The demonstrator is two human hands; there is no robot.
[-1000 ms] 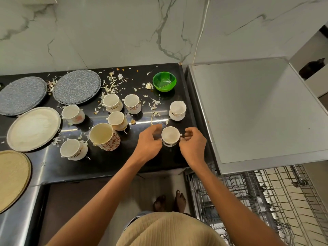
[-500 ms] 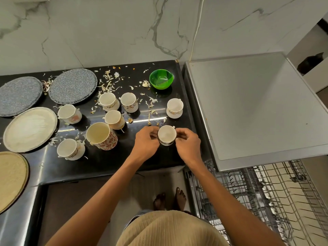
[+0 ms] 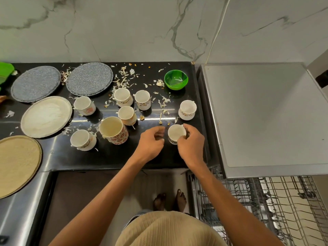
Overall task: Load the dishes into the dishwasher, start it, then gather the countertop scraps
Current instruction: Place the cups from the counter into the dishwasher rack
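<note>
A glossy black stone countertop (image 3: 110,157) is seen beneath glazed ceramic cups (image 3: 122,96). The green bowl (image 3: 175,80) appears to be shiny plastic. The dishwasher rack (image 3: 266,201) is formed of metal wire.

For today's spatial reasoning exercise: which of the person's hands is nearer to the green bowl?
Right. The right hand grips a cup below the green bowl; the left hand sits further left, beside that cup.

Black countertop (image 3: 113,157) — strewn with pale scraps (image 3: 124,77); cups (image 3: 122,97), plates (image 3: 46,116), a green bowl (image 3: 176,82) standing on it.
</note>
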